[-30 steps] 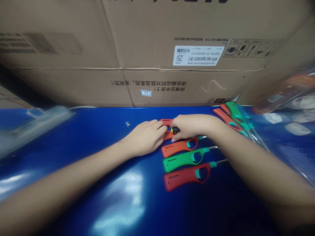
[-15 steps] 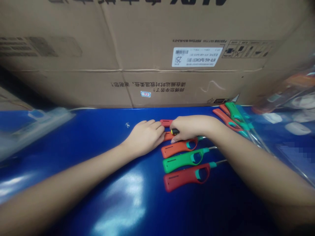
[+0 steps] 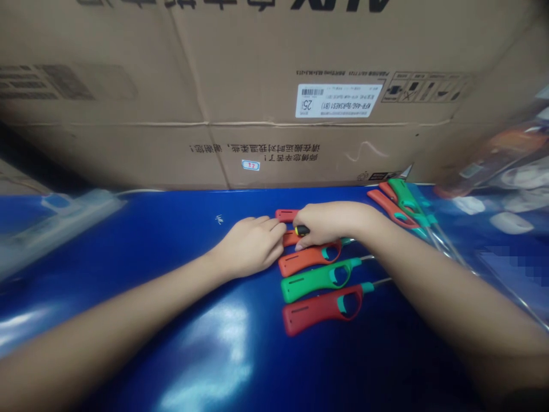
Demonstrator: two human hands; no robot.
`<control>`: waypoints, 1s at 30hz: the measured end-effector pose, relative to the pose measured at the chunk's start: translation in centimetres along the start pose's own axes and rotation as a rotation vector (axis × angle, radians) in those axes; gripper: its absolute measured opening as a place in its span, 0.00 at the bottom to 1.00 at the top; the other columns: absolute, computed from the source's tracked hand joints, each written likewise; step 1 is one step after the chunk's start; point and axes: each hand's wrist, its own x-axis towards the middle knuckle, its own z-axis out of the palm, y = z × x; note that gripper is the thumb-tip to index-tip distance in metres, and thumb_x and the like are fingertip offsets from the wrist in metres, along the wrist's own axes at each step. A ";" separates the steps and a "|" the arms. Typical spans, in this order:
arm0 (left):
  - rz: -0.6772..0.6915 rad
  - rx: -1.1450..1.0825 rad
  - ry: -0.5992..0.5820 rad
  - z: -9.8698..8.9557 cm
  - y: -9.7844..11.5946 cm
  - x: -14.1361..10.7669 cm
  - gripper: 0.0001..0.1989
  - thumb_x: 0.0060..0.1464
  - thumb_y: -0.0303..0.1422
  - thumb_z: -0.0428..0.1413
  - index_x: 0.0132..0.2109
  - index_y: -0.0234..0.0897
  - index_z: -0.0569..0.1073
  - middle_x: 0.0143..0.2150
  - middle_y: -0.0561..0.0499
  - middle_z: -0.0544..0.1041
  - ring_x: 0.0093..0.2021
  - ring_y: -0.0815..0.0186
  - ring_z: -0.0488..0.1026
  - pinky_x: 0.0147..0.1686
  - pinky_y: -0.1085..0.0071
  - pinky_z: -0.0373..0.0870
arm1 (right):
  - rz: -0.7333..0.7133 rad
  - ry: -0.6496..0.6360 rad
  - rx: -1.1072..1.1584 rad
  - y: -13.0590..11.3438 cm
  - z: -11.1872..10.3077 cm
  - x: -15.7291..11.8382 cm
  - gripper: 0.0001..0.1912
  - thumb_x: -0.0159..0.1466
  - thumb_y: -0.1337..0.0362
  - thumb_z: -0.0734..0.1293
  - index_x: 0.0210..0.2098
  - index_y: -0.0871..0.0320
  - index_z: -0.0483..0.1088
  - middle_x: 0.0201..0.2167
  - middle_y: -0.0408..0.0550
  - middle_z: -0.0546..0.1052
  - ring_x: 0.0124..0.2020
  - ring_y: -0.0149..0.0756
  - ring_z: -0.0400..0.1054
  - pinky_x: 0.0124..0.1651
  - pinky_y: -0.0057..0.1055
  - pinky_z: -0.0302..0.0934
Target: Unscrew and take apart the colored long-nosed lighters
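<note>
Little shifts: the right hand (image 3: pixel 323 221) grasps a dark tool (image 3: pixel 302 230); beside it the left hand (image 3: pixel 254 246), grip unclear, meets an orange lighter (image 3: pixel 291 238).

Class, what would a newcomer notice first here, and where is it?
Bright lighters line up on the blue tabletop: dark red nearest, then green, then orange. The left hand and right hand are close together at the row's far end, a black and yellow object in the right. Printed cardboard stands behind.

mid-frame, the left hand (image 3: pixel 251 249) meets an orange lighter (image 3: pixel 290 238); the right hand (image 3: pixel 321 222) holds a black, yellow-ended object (image 3: pixel 303 230); a cardboard box (image 3: pixel 249 74) fills the top.
</note>
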 end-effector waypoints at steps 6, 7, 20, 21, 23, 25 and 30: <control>-0.179 -0.079 -0.029 -2.9 -2.7 0.1 0.12 0.65 0.33 0.44 0.40 0.37 0.71 0.39 0.46 0.78 0.38 0.58 0.75 0.35 0.66 0.66 | -0.007 0.002 0.005 0.1 0.1 -0.1 0.19 0.64 0.48 0.65 0.35 0.57 0.76 0.30 0.47 0.78 0.23 0.34 0.64 0.25 0.32 0.51; -0.250 -0.090 -0.050 -3.5 -4.0 -0.1 0.12 0.64 0.33 0.44 0.40 0.38 0.72 0.40 0.46 0.79 0.39 0.57 0.75 0.36 0.66 0.67 | -0.009 0.002 0.012 0.2 0.1 -0.1 0.19 0.64 0.47 0.65 0.35 0.57 0.76 0.30 0.47 0.78 0.23 0.34 0.64 0.25 0.32 0.51; -0.456 -0.164 -0.573 -2.1 -14.7 -3.3 0.16 0.61 0.42 0.46 0.37 0.40 0.75 0.34 0.47 0.79 0.31 0.59 0.73 0.34 0.67 0.63 | 0.012 -0.014 0.038 -0.1 -0.2 -0.3 0.18 0.64 0.48 0.65 0.35 0.56 0.74 0.30 0.47 0.78 0.23 0.34 0.64 0.26 0.33 0.51; -0.452 -0.169 -0.570 -2.1 -14.5 -3.3 0.16 0.61 0.42 0.46 0.37 0.40 0.75 0.33 0.48 0.78 0.31 0.59 0.72 0.34 0.67 0.62 | 0.011 -0.013 0.038 -0.1 -0.1 -0.3 0.18 0.64 0.48 0.65 0.35 0.56 0.74 0.30 0.47 0.78 0.23 0.35 0.64 0.26 0.33 0.50; -0.453 -0.176 -0.556 -2.2 -14.2 -3.2 0.15 0.61 0.42 0.47 0.36 0.40 0.74 0.32 0.48 0.78 0.29 0.60 0.71 0.32 0.68 0.61 | 0.007 -0.009 0.040 0.0 -0.1 -0.3 0.18 0.64 0.48 0.65 0.34 0.56 0.74 0.30 0.47 0.78 0.24 0.34 0.64 0.26 0.33 0.50; -0.448 -0.188 -0.539 -2.3 -14.0 -3.1 0.15 0.60 0.42 0.48 0.34 0.40 0.74 0.30 0.49 0.77 0.28 0.61 0.71 0.30 0.68 0.60 | 0.005 -0.007 0.044 0.2 0.0 -0.1 0.18 0.63 0.47 0.65 0.34 0.56 0.73 0.30 0.47 0.78 0.23 0.34 0.64 0.26 0.33 0.50; -0.411 -0.202 -0.495 -2.8 -13.5 -3.1 0.18 0.62 0.43 0.45 0.30 0.41 0.71 0.28 0.50 0.76 0.27 0.62 0.71 0.29 0.69 0.59 | -0.010 -0.015 0.061 0.5 0.2 0.1 0.20 0.63 0.46 0.64 0.34 0.57 0.74 0.30 0.48 0.77 0.23 0.34 0.64 0.25 0.33 0.50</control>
